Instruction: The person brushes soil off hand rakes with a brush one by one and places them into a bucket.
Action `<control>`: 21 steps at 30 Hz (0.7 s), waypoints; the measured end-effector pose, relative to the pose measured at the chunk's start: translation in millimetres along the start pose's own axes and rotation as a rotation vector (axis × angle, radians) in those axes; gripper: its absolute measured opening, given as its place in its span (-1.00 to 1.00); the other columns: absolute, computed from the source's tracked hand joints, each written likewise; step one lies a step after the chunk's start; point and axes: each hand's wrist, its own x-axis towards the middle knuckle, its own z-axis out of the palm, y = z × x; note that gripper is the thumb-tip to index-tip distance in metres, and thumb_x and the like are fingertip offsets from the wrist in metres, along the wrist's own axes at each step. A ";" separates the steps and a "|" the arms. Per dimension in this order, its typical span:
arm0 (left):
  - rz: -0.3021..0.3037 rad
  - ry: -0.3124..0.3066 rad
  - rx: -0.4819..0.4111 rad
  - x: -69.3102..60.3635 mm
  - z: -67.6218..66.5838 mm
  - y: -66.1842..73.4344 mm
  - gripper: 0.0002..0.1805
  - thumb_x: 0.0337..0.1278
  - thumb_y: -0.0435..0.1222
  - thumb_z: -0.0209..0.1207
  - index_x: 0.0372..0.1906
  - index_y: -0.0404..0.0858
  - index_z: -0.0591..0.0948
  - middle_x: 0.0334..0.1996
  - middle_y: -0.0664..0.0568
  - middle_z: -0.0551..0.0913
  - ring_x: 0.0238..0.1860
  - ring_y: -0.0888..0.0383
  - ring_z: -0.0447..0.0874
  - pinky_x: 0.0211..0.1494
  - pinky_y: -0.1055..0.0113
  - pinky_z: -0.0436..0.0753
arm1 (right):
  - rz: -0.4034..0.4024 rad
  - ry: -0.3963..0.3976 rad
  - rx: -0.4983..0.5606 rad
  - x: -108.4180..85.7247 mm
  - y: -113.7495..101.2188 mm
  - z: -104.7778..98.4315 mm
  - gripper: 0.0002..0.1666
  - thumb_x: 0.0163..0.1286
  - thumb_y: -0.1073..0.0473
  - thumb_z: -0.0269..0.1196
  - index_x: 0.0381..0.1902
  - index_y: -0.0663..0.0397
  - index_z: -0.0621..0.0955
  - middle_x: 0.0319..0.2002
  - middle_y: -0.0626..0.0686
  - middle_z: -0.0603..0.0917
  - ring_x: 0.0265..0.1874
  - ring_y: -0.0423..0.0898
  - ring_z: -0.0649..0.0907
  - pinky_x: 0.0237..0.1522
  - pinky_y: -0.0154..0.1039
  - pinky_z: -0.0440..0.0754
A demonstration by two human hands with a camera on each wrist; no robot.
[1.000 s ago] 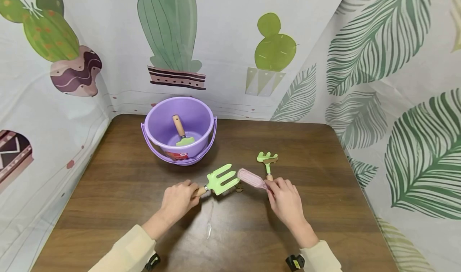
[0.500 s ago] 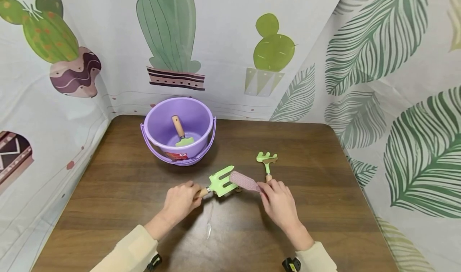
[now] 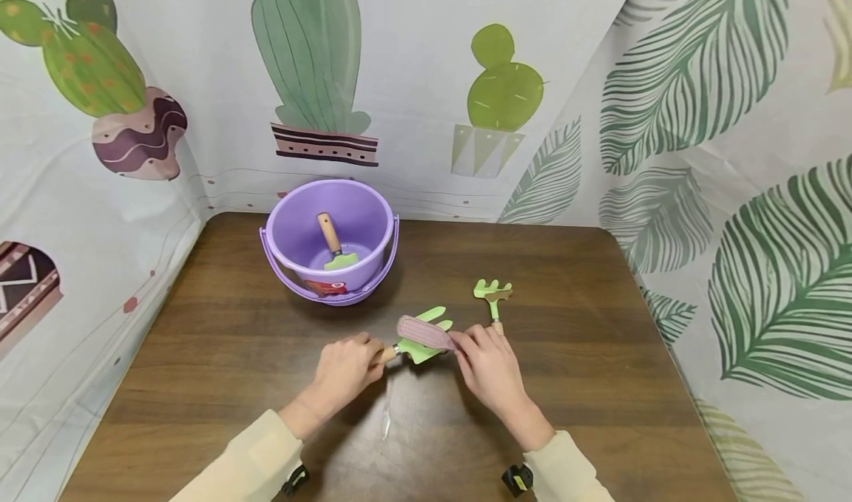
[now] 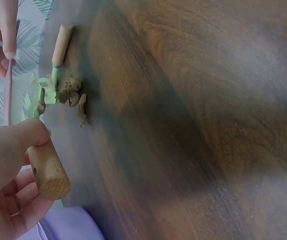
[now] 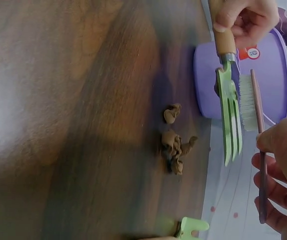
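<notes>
My left hand [image 3: 347,369] grips the wooden handle of a small green garden fork [image 3: 419,353], its tines pointing right. In my right hand [image 3: 492,365] is a pink brush [image 3: 424,333], pinched by the handle and held over the fork. The right wrist view shows its white bristles [image 5: 247,102] facing the tines, very close; whether they touch I cannot tell. A brown lump clings to the fork's other side. Several brown clay-like clumps [image 5: 171,144] lie on the table below, mostly hidden in the head view.
A purple bucket [image 3: 373,225] stands at the back left with a green wooden-handled tool [image 3: 330,234] inside. Beyond my right hand lies a green hand rake [image 3: 494,295] with brown stuff on its head. A thin clear strip [image 3: 386,422] lies near the front of the wooden table [image 3: 572,287].
My right hand has moved left, bringing the brush from beside the tines to over the fork near its neck. My left hand and the fork have shifted slightly right.
</notes>
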 end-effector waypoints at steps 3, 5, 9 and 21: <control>0.009 0.004 -0.004 1.3 0.5 2.0 -0.79 -0.31 -0.17 0.34 -0.59 -0.07 0.51 -0.67 0.20 0.32 -0.69 0.19 0.38 -0.70 0.29 0.38 | -0.014 0.005 0.000 3.7 -1.1 3.6 -0.70 0.06 0.21 0.34 -0.17 -0.01 0.65 -0.38 -0.04 0.54 -0.41 -0.03 0.50 -0.27 -0.14 0.43; 0.012 0.009 -0.005 1.7 0.6 3.0 -0.79 -0.32 -0.17 0.34 -0.60 -0.07 0.50 -0.67 0.20 0.32 -0.69 0.19 0.39 -0.70 0.29 0.38 | -0.023 0.009 -0.007 5.2 -1.2 5.4 -0.70 0.06 0.22 0.34 -0.18 -0.01 0.64 -0.38 -0.03 0.54 -0.42 -0.02 0.49 -0.26 -0.12 0.40; 0.021 0.029 -0.004 2.2 1.0 4.3 -0.77 -0.35 -0.19 0.36 -0.62 -0.07 0.48 -0.68 0.20 0.31 -0.70 0.19 0.39 -0.71 0.29 0.36 | -0.023 0.014 -0.027 6.2 -0.2 7.0 -0.71 0.05 0.23 0.34 -0.19 0.00 0.64 -0.40 -0.02 0.54 -0.43 0.00 0.49 -0.27 -0.10 0.39; 0.038 0.058 0.003 2.9 2.3 4.4 -0.76 -0.38 -0.19 0.36 -0.63 -0.07 0.48 -0.68 0.19 0.32 -0.70 0.19 0.39 -0.72 0.31 0.35 | 0.033 -0.001 -0.060 3.7 2.8 5.2 -0.65 0.01 0.25 0.35 -0.17 -0.03 0.64 -0.38 -0.03 0.53 -0.40 0.01 0.48 -0.39 -0.16 0.39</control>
